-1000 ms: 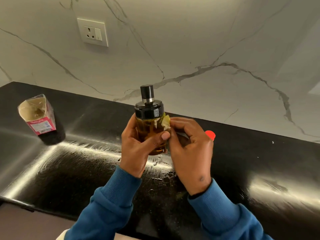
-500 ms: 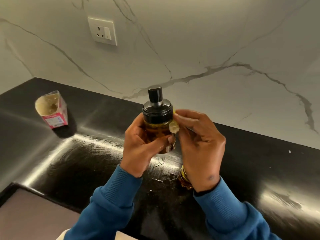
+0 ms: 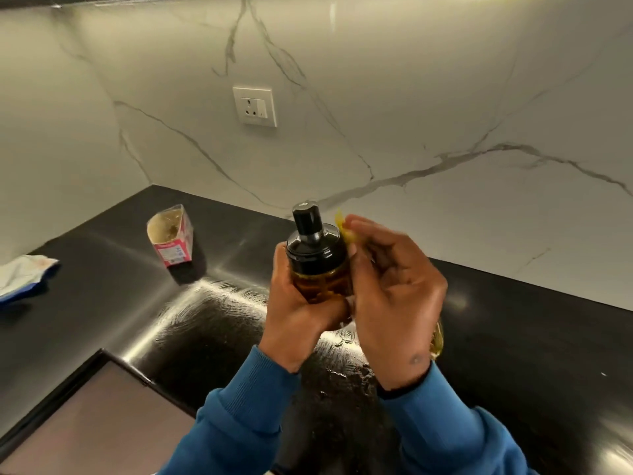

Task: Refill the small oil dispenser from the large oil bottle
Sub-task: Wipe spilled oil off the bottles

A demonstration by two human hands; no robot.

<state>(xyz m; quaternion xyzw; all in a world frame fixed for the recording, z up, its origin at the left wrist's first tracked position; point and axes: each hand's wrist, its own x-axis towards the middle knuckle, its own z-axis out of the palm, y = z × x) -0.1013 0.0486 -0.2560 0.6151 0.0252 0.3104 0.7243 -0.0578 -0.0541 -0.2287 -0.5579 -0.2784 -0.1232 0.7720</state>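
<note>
Gripping the small oil dispenser [image 3: 320, 269] around its amber glass body, the left hand [image 3: 301, 310] is holding it upright above the black worktop [image 3: 222, 320]. Beside it, the right hand [image 3: 394, 286] is pinching a yellowish scrap [image 3: 345, 228] against the dispenser's black cap. An opened carton [image 3: 171, 236] is standing on the worktop to the left, well apart. A crumpled wrapper [image 3: 24, 277] is lying at the left edge.

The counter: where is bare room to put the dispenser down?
Bare counter lies right of the hands, toward the wall, and between carton and left hand. The shiny, smeared patch is under the hands; a wrapper occupies the far left.
</note>
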